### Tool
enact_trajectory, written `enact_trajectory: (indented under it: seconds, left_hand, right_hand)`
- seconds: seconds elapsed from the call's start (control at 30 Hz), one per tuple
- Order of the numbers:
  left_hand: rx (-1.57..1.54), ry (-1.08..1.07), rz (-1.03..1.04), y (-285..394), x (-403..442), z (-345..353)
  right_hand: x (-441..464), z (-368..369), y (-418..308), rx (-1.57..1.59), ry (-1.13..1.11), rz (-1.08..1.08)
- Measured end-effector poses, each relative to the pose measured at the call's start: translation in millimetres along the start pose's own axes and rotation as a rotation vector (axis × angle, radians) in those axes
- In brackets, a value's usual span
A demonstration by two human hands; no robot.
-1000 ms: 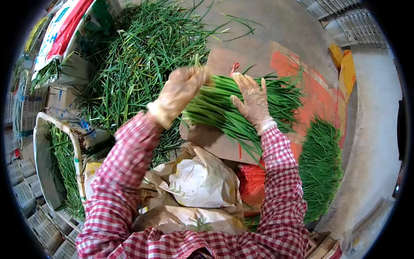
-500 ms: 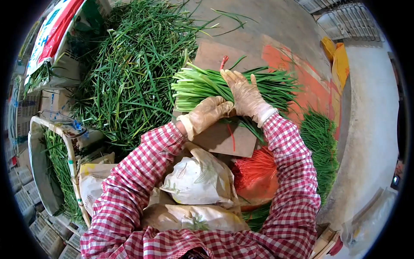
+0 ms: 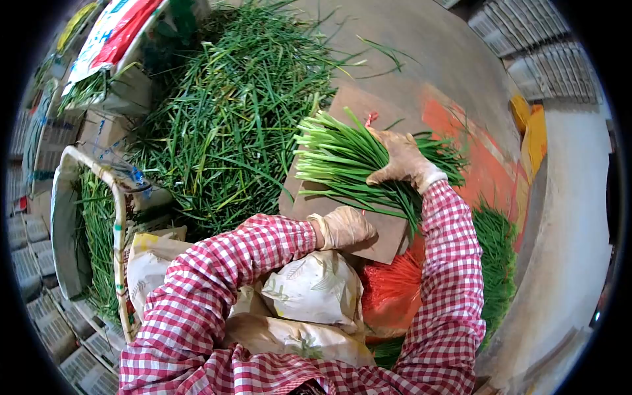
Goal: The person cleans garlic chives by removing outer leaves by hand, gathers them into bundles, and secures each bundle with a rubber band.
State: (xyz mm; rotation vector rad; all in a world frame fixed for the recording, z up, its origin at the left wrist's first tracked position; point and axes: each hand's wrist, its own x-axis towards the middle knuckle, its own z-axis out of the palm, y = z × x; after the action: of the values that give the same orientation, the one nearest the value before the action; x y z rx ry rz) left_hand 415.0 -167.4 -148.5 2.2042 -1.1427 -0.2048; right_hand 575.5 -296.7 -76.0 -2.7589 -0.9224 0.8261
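A thick bunch of garlic chives [image 3: 342, 155] lies across a brown board [image 3: 303, 205], pale stem ends to the left and green leaves to the right. My gloved right hand [image 3: 401, 158] spans the bunch, thumb and fingers wrapped over it. A red tie [image 3: 372, 119] sticks out beyond the far side of the bunch. Nearer my body, my gloved left hand [image 3: 345, 228] is closed at the board's front edge, by the tie's near end. Its fingers are curled, and most of what they pinch is hidden.
A big heap of loose green leaves [image 3: 230, 112] lies at the left. More chives [image 3: 495, 263] are stacked at the right. Red ties [image 3: 393, 284] lie in front of me on red material. A white-framed basket [image 3: 120, 224] stands left, and crates [image 3: 517, 26] are at the back right.
My left hand has left the bunch and come down toward my body. My right hand stays on the chives, its grip turned somewhat. The whole view has shifted slightly.
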Motion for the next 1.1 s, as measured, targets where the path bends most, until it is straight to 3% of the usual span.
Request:
enact_trajectory:
  seconds: [0.07, 0.13, 0.17, 0.23, 0.27, 0.3, 0.37, 0.4, 0.43, 0.47, 0.5, 0.53, 0.57, 0.6, 0.67, 0.7, 0.73, 0.77, 0.83, 0.87, 0.93, 0.97, 1.03, 1.1]
  left_hand:
    - [0.007, 0.027, -0.012, -2, -14, -6]
    - [-0.087, -0.050, -0.200, 2, -46, -34]
    - [-0.277, -0.258, -0.400, 17, -50, -78]
    - [-0.487, -0.010, -0.412, -6, -79, -37]
    - [-0.496, -0.132, -0.457, 0, -79, -55]
    - [-0.567, -0.064, -0.484, 2, -81, -45]
    - [-0.491, -0.180, -0.359, 16, -66, -72]
    - [-0.497, -0.048, -0.279, 21, -61, -72]
    - [-0.583, 0.274, -0.272, 29, -51, -67]
    - [-0.621, 0.309, -0.333, 39, -36, -83]
    - [-0.391, 0.454, -0.117, 16, -29, -44]
    - [-0.185, 0.335, -0.176, 20, -15, -69]
    - [0.019, 0.206, -0.269, 19, 3, -94]
    - [0.140, 0.354, -0.352, 0, 3, -80]
    - [0.335, 0.641, -0.556, -38, 6, -51]
    - [0.084, 0.408, -0.678, -34, -5, -76]
    - [0.154, 0.570, -0.582, -54, 0, -53]
    - [0.121, 0.483, -0.604, -58, 2, -58]
    - [0.066, 0.470, -0.575, -51, -10, -72]
    - [0.080, 0.501, -0.579, -51, -18, -80]
    - [0.073, 0.874, -0.537, -54, -19, -77]
    - [0.077, 0.901, -0.522, -37, -31, -94]
    - [0.178, 0.515, -0.674, 16, -76, -153]
    - [-0.227, 0.165, -0.804, 65, -115, -196]
  right_hand:
    - [-5, -1, -4, -0.020, 0.003, 0.008]
    - [-21, 12, -23, -0.154, 0.069, 0.003]
    - [-39, 24, -45, -0.268, 0.145, 0.030]
    - [-52, 56, -61, -0.304, 0.245, 0.095]
    - [-55, 67, -65, -0.294, 0.345, 0.113]
    - [-56, 77, -63, -0.269, 0.400, 0.113]
    - [-57, 83, -63, -0.279, 0.418, 0.132]
    - [-57, 83, -62, -0.294, 0.410, 0.141]
    - [-55, 82, -59, -0.310, 0.401, 0.139]
    - [-49, 84, -52, -0.330, 0.418, 0.141]
    - [-44, 98, -33, -0.659, 0.476, 0.158]
    - [-38, 114, -18, -0.973, 0.557, 0.161]
    - [-35, 97, -35, -0.948, 0.604, 0.060]
    - [-39, 74, -49, -0.328, 0.469, 0.033]
    - [-57, 67, -47, -0.182, 0.364, 0.002]
    - [-56, 69, -47, -0.287, 0.385, 0.031]
    - [-56, 72, -49, -0.314, 0.363, 0.066]
    - [-50, 84, -39, -0.364, 0.465, 0.037]
    - [-60, 68, -79, -0.336, 0.384, 0.169]
    - [-59, 68, -88, -0.354, 0.395, 0.178]
    - [-47, 89, -54, -0.346, 0.471, 0.112]
    - [-44, 84, -62, -0.370, 0.487, 0.108]
    - [-45, 79, -71, -0.306, 0.400, 0.192]
    - [-38, 99, -36, -0.368, 0.503, 0.111]
